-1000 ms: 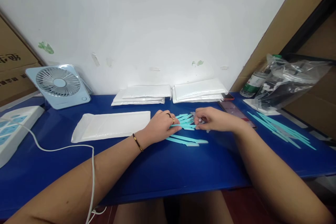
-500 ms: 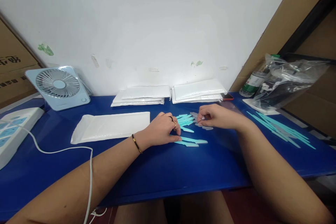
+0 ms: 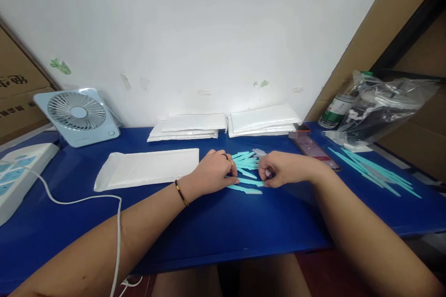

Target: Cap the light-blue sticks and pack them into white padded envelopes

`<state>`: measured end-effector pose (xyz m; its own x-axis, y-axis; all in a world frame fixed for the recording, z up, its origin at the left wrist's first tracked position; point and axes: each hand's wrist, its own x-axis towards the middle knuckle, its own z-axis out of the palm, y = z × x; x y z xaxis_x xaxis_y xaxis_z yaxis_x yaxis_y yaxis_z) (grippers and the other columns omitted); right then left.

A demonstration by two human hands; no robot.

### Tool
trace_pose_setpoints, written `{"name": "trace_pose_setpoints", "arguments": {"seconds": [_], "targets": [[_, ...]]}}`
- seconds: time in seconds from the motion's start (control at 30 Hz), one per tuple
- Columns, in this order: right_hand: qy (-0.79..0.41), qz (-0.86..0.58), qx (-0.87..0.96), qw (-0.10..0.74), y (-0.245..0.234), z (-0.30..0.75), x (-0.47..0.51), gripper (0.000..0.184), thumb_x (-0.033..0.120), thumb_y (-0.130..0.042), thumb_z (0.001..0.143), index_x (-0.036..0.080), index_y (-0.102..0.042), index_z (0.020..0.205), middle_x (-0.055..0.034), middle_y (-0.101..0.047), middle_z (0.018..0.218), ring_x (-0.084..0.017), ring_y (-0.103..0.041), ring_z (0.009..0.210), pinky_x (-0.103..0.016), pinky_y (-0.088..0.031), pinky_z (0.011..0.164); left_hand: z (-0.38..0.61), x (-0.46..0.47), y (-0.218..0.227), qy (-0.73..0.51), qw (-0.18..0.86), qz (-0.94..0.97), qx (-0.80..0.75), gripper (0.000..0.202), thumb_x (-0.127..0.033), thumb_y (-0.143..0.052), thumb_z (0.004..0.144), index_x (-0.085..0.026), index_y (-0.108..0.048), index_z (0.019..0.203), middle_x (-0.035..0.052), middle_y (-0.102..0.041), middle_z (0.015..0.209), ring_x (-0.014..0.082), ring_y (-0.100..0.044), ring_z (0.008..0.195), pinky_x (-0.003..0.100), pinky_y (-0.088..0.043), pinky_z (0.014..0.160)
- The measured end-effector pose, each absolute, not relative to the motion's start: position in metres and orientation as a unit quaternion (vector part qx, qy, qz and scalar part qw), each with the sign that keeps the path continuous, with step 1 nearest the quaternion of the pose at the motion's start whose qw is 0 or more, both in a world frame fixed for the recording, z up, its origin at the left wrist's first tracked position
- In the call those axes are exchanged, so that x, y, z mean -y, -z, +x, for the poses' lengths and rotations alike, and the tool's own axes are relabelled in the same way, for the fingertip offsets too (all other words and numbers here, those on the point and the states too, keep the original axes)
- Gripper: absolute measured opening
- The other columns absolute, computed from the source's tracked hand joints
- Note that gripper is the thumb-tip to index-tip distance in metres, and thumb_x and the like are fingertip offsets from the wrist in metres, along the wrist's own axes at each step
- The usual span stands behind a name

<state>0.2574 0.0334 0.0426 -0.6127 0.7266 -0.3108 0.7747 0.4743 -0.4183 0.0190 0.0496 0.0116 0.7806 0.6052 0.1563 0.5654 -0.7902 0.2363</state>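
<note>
My left hand point(image 3: 216, 172) is closed, thumb and fingers pinching a turquoise eyebrow razor point(image 3: 250, 182) by its handle. A second eyebrow razor point(image 3: 249, 190) lies just in front of it on the table. My right hand point(image 3: 278, 168) is also closed, with a small clear blade cover point(image 3: 268, 173) partly visible between its fingers, at the blade end of the held razor. Whether the cover is on the blade is hidden. Behind the hands, several turquoise razors point(image 3: 245, 160) lie fanned out beside a few loose clear covers point(image 3: 258, 152).
A white padded envelope point(image 3: 149, 167) lies to the left. Two stacks of white envelopes point(image 3: 193, 123) stand by the wall. More razors point(image 3: 376, 171), a phone point(image 3: 311, 146), a bottle point(image 3: 336, 111) and a plastic bag point(image 3: 383, 102) are right. A fan point(image 3: 78, 113) and power strip point(image 3: 26, 171) are left.
My right hand has moved from the loose clear covers toward me, to the blade end of the razor in my left hand. The phone on the right has come into fuller view.
</note>
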Motion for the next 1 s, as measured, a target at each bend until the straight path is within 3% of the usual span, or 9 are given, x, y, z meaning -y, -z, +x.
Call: {"name": "trace_pose_setpoints", "arguments": {"seconds": [0.27, 0.37, 0.5, 0.67, 0.83, 1.0], "targets": [[0.206, 0.485, -0.849, -0.044, -0.05, 0.271, -0.04, 0.019, 0.035, -0.06, 0.075, 0.018, -0.067, 0.077, -0.0034, -0.065, 0.076, -0.015, -0.055, 0.065, -0.024, -0.038, 0.056, 0.019, -0.055, -0.013, -0.163, 0.077, 0.907, -0.381, 0.02, -0.039, -0.058, 0.082, -0.022, -0.066, 0.075, 0.0021, -0.063, 0.087, 0.021, -0.051, 0.089, 0.033, -0.031, 0.073], [0.165, 0.536, -0.825, -0.076, -0.046, 0.281, -0.048, 0.02, 0.035, -0.06, 0.074, 0.018, -0.068, 0.081, -0.0041, -0.067, 0.077, -0.016, -0.057, 0.066, -0.025, -0.039, 0.057, 0.016, -0.058, -0.014, -0.179, 0.072, 0.896, -0.4, 0.025, -0.045, -0.061, 0.078, -0.022, -0.065, 0.085, 0.0022, -0.063, 0.092, 0.0212, -0.051, 0.089, 0.034, -0.032, 0.075], [0.112, 0.549, -0.82, -0.114, -0.043, 0.286, -0.052, 0.025, 0.038, -0.063, 0.071, 0.02, -0.07, 0.086, -0.0049, -0.067, 0.081, -0.018, -0.058, 0.07, -0.027, -0.04, 0.061, 0.015, -0.053, -0.019, -0.139, 0.1, 0.941, -0.292, 0.038, -0.055, -0.064, 0.072, -0.024, -0.063, 0.095, 0.0017, -0.062, 0.095, 0.0205, -0.051, 0.093, 0.031, -0.032, 0.076], [0.207, 0.491, -0.838, -0.117, -0.053, 0.273, -0.039, 0.028, 0.041, -0.059, 0.076, 0.018, -0.07, 0.086, -0.0047, -0.066, 0.078, -0.015, -0.056, 0.065, -0.024, -0.039, 0.057, 0.018, -0.044, -0.021, -0.084, 0.078, 0.972, -0.207, 0.021, -0.043, -0.06, 0.081, -0.023, -0.065, 0.081, 0.0012, -0.063, 0.089, 0.0183, -0.051, 0.091, 0.031, -0.029, 0.074], [0.298, 0.412, -0.86, -0.043, -0.055, 0.25, -0.029, 0.034, 0.046, -0.066, 0.071, 0.019, -0.07, 0.091, -0.0015, -0.064, 0.071, -0.013, -0.053, 0.059, -0.023, -0.038, 0.054, 0.02, -0.047, -0.013, -0.103, 0.077, 0.954, -0.271, 0.02, -0.041, -0.058, 0.083, -0.022, -0.065, 0.082, 0.002, -0.061, 0.085, 0.0186, -0.051, 0.09, 0.03, -0.03, 0.073], [0.326, 0.423, -0.841, -0.088, -0.047, 0.246, -0.031, 0.027, 0.042, -0.06, 0.076, 0.018, -0.069, 0.084, 0.0, -0.061, 0.062, -0.012, -0.053, 0.054, -0.023, -0.039, 0.052, 0.022, -0.047, -0.013, -0.109, 0.085, 0.944, -0.3, 0.027, -0.044, -0.053, 0.086, -0.02, -0.064, 0.082, 0.0033, -0.061, 0.087, 0.0189, -0.052, 0.09, 0.031, -0.032, 0.075]]}}
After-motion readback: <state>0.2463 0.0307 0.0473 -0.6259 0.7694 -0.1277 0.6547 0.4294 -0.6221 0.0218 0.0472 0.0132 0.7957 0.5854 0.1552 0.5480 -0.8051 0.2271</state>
